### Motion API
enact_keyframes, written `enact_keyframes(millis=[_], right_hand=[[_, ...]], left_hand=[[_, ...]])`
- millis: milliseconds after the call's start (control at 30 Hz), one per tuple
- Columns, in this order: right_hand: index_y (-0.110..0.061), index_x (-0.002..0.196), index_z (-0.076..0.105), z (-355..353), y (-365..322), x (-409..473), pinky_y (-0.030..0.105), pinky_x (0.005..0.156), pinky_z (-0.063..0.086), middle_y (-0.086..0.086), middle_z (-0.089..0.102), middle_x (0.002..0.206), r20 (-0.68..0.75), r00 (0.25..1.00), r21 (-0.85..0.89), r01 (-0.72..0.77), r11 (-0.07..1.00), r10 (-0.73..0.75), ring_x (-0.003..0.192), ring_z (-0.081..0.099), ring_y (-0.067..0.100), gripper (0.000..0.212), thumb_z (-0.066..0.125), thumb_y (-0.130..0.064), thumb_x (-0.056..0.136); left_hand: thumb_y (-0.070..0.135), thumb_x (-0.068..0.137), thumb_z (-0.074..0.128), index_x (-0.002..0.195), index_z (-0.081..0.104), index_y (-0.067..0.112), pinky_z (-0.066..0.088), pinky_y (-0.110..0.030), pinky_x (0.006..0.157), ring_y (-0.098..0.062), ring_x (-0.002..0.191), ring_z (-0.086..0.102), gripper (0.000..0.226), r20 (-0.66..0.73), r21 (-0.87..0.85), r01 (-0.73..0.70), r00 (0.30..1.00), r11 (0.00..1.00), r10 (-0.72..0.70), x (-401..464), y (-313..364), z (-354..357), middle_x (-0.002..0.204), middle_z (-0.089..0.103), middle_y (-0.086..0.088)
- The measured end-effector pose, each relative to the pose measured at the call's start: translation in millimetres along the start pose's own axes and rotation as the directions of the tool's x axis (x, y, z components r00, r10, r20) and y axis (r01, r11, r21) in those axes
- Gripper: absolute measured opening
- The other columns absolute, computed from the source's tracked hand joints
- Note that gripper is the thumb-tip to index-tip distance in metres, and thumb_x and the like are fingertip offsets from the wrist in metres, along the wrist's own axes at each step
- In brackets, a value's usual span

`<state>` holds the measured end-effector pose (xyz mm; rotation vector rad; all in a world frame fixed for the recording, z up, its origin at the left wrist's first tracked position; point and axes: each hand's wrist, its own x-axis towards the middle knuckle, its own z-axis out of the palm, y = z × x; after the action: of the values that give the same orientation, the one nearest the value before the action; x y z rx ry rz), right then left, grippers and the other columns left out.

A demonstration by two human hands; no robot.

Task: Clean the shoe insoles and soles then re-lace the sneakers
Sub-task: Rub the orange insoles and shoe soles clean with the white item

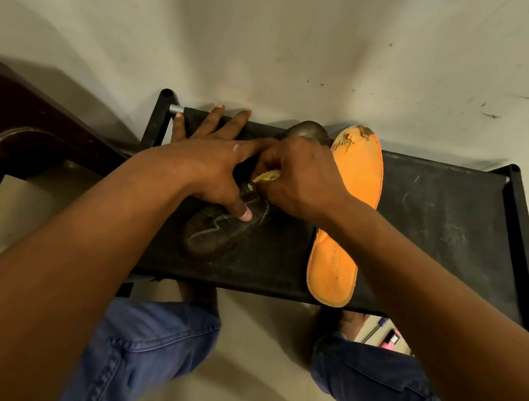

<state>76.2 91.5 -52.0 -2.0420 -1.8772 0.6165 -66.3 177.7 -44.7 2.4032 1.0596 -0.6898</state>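
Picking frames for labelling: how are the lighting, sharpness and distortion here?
Head view: dim, warm light; orange insole reads clearly, dark insole blends into the black rack; forearms loom, straight edges bow from the wide-angle lens; both hands slightly soft.

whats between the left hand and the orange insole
In the head view, the right hand, gripping a yellow cloth, lies between the left hand and orange insole.

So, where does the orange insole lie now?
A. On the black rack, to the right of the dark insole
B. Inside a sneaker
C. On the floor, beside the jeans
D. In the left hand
A: the orange insole lies flat on the black rack, right of the dark insole, which the left hand presses down while the right hand holds a yellow cloth.
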Motion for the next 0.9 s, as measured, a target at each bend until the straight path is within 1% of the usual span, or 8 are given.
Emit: enact_keyframes(millis=[100,167,367,433,567,633,800,900], right_hand=[[-0.025,0.086,0.077,-14,2,-2,0.049,0.085,0.052,-0.009,0.069,0.085,0.172,0.985,-0.102,0.024,0.995,-0.006,0.084,0.062,0.015,0.009,0.074,-0.028,0.079],[-0.024,0.088,0.076,-17,3,-4,0.048,0.085,0.052,-0.007,0.069,0.088,0.213,0.977,-0.123,0.038,0.992,-0.011,0.085,0.063,0.016,0.01,0.075,-0.027,0.078],[-0.024,0.088,0.077,0,1,-8,0.046,0.078,0.053,-0.015,0.054,0.082,0.014,0.997,-0.056,0.079,0.995,-0.078,0.081,0.063,0.017,0.011,0.074,-0.03,0.08],[-0.024,0.088,0.077,-3,1,-7,0.047,0.08,0.052,-0.015,0.056,0.084,0.046,0.996,-0.084,0.085,0.993,-0.081,0.084,0.064,0.019,0.011,0.074,-0.031,0.08],[-0.023,0.086,0.076,-20,0,-3,0.05,0.087,0.05,-0.008,0.066,0.084,0.216,0.975,-0.2,0.087,0.976,-0.043,0.088,0.062,0.02,0.011,0.075,-0.03,0.077],[-0.023,0.088,0.076,-18,-1,-3,0.05,0.087,0.049,-0.007,0.065,0.087,0.198,0.979,-0.203,0.098,0.974,-0.057,0.09,0.062,0.021,0.013,0.074,-0.029,0.077],[-0.027,0.094,0.077,-1,-1,-10,0.048,0.09,0.046,-0.011,0.06,0.09,0.007,0.997,-0.148,0.081,0.986,-0.081,0.096,0.062,0.022,0.015,0.073,-0.033,0.08],[-0.027,0.09,0.077,-7,1,-9,0.046,0.087,0.047,-0.013,0.053,0.083,0.059,0.995,-0.15,0.085,0.985,-0.077,0.093,0.061,0.022,0.012,0.074,-0.031,0.08]], left_hand=[[0.066,0.065,0.081,0.148,-0.011,0.063,-0.012,-0.07,0.116,-0.023,0.147,-0.036,0.124,-0.006,0.005,-0.01,1.0,1.0,0.01,0,0,1,0.162,-0.034,0.013],[0.066,0.065,0.081,0.147,-0.012,0.064,-0.012,-0.07,0.116,-0.024,0.147,-0.036,0.124,-0.011,0.011,-0.012,1.0,1.0,0.012,0,0,2,0.162,-0.034,0.012],[0.065,0.066,0.082,0.146,-0.015,0.064,-0.011,-0.071,0.116,-0.025,0.148,-0.035,0.126,-0.016,0.022,-0.004,1.0,1.0,0.005,0,1,1,0.162,-0.034,0.012],[0.065,0.066,0.081,0.147,-0.016,0.063,-0.011,-0.071,0.116,-0.025,0.148,-0.035,0.126,-0.009,0.026,-0.001,1.0,1.0,0.001,-1,2,1,0.162,-0.034,0.011],[0.065,0.066,0.081,0.149,-0.013,0.061,-0.01,-0.072,0.115,-0.026,0.148,-0.034,0.126,-0.012,0.033,0.003,1.0,0.999,-0.002,-2,2,1,0.162,-0.033,0.011],[0.063,0.066,0.082,0.149,-0.013,0.06,-0.01,-0.072,0.115,-0.026,0.148,-0.034,0.126,-0.013,0.029,0.006,1.0,1.0,-0.006,-2,2,0,0.163,-0.033,0.01],[0.063,0.067,0.083,0.148,-0.015,0.061,-0.01,-0.072,0.115,-0.026,0.148,-0.034,0.127,-0.007,0.038,0.013,1.0,0.999,-0.013,-2,5,-1,0.163,-0.033,0.01],[0.064,0.068,0.081,0.147,-0.016,0.062,-0.01,-0.072,0.115,-0.026,0.148,-0.035,0.126,-0.002,0.04,0.012,1.0,0.999,-0.012,-2,3,-1,0.162,-0.035,0.011]])
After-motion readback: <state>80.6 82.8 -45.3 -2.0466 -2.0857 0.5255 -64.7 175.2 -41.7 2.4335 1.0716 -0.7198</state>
